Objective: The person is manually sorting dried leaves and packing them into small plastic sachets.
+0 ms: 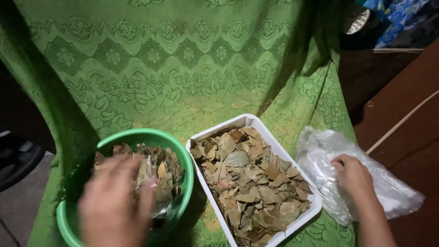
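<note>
The left hand point(112, 201) is held blurred over the green bowl point(176, 142) of dry leaves, with a small clear bag point(153, 183) seemingly pinched at its fingertips; the grip cannot be told for certain. The right hand point(353, 174) is pressed, fingers curled, onto a heap of plastic bags point(393, 190) beside the white tray point(249, 121) of leaves, all laid on green lace cloth point(183, 64).

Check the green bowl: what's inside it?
The green bowl holds dried brown leaves with a bit of clear plastic among them. The blurred left hand hovers over it and covers the near half, so that part cannot be seen.
</note>
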